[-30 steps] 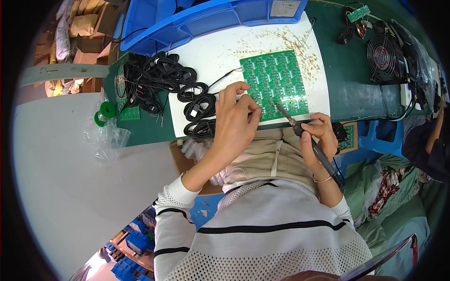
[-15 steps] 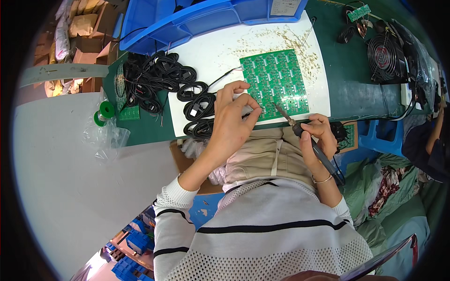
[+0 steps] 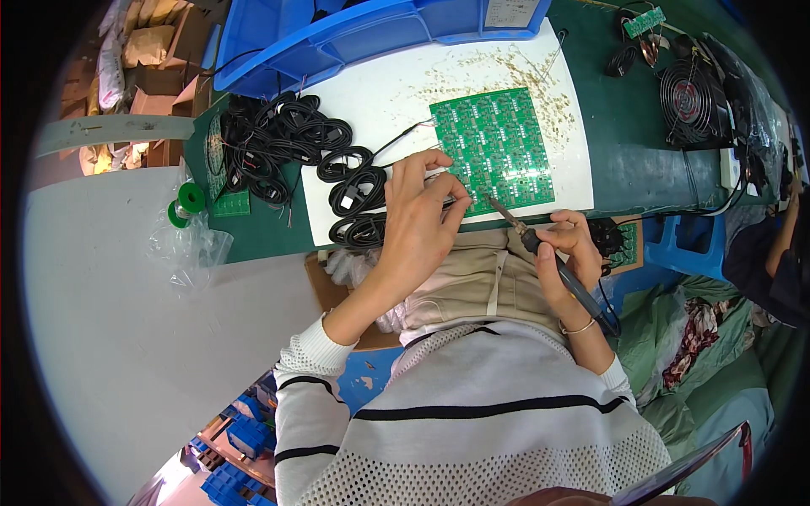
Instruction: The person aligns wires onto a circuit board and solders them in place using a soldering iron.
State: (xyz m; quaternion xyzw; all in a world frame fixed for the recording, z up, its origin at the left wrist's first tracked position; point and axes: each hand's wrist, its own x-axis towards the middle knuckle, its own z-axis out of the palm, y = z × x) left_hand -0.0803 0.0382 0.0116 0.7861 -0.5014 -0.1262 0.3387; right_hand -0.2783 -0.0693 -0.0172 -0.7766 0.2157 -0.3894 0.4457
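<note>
A green panel of several small circuit boards (image 3: 494, 148) lies on a white sheet (image 3: 392, 84). My right hand (image 3: 574, 257) grips a soldering iron (image 3: 530, 240), its tip at the panel's near edge. My left hand (image 3: 415, 215) is closed in a pinch at the panel's near-left corner. Between the fingertips is the end of a black cable (image 3: 450, 202); its fine wires are too small to make out. Beside that hand lie coiled black cables (image 3: 361, 190). Another cable's bare wire ends touch the panel's left edge.
A blue bin (image 3: 354, 42) stands at the back. More tangled black cables (image 3: 283, 126) and a green spool (image 3: 191, 198) are at the left. On the right are a fan (image 3: 693, 99) and a small board with wires (image 3: 645, 23). Brown bits lie scattered behind the panel.
The soldering iron's tip has moved a little left and nearer me, toward my left fingertips. My left hand has shifted slightly, and the panel has barely moved.
</note>
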